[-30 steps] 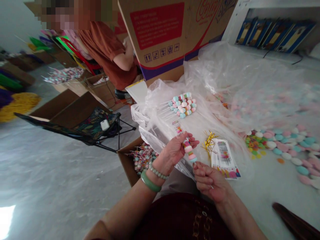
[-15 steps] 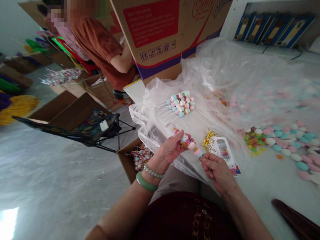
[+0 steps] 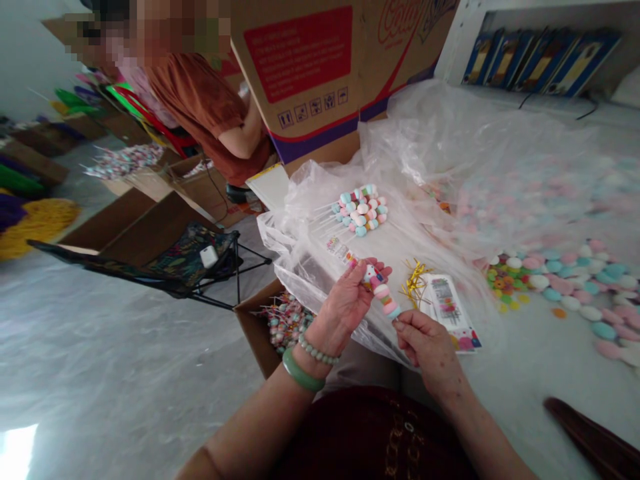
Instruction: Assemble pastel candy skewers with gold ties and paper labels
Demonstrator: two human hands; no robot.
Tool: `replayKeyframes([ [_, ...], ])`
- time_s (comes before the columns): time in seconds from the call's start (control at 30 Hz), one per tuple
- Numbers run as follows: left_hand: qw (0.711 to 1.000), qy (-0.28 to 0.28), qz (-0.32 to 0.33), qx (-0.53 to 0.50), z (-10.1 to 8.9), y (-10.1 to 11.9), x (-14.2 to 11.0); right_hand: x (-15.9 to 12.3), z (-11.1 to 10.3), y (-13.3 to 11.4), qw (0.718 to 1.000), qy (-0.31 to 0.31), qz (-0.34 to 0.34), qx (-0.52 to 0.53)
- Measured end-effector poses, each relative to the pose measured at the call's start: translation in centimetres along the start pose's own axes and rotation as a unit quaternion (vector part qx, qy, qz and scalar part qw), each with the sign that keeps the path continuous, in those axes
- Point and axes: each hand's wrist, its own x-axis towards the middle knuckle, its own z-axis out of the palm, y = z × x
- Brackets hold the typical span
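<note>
My left hand pinches a clear bag with colourful print, thumb on top and fingers spread underneath. A marshmallow skewer in pink, orange and blue runs out of the bag's near end; how much of it lies inside I cannot tell. The fingertips of my right hand close on the skewer's near end, by the blue marshmallow. Beyond my hands lies a pile of finished skewers, sticks pointing left. Gold twist ties and a stack of flat printed bags lie to the right.
Loose marshmallows and small gummy rings cover the table's right side under plastic sheeting. A large carton stands behind. Bagged skewers fill a box at lower left. A person in a brown shirt sits beyond.
Both hands have moved slightly left with the bag and skewer, which now slope more steeply toward me. The fingers of my left hand have spread a little beneath the bag.
</note>
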Motion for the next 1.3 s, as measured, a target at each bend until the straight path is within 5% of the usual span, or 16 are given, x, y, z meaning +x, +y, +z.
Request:
replayKeyframes([
  [0.27,0.991,-0.07,0.013,0.117,0.1,-0.1,-0.6,0.3,-0.6,-0.1,0.982,-0.074,0.086,0.151],
  [0.43,0.989,-0.094,-0.007,0.114,-0.4,-0.1,-0.2,0.9,-2.0,0.2,0.916,-0.197,0.149,0.315],
  [0.57,0.989,-0.08,0.002,0.125,-0.4,-0.2,-0.2,1.4,-2.2,0.5,0.888,-0.225,0.182,0.356],
  [0.7,0.986,-0.064,-0.019,0.155,0.0,-0.3,-0.7,1.1,-0.9,0.0,0.955,-0.147,0.134,0.219],
  [0.8,0.985,-0.07,-0.053,0.148,0.0,-0.4,-0.9,0.7,-0.4,-0.5,0.999,-0.006,-0.022,-0.039],
  [0.9,0.984,-0.064,-0.107,0.127,-0.4,-0.4,-0.7,0.4,-0.7,-0.6,0.943,0.076,-0.173,-0.274],
  [0.97,0.983,-0.042,-0.107,0.142,-0.7,-0.5,-0.5,0.4,-1.1,-0.6,0.92,0.099,-0.186,-0.331],
  [1.13,0.977,-0.037,-0.05,0.203,-0.5,-1.4,-0.7,0.6,-0.6,-0.4,0.955,0.084,-0.124,-0.257],
  [1.3,0.974,-0.077,-0.069,0.201,-0.3,-1.9,-1.3,0.9,0.2,-0.3,0.998,-0.02,-0.022,0.056],
])
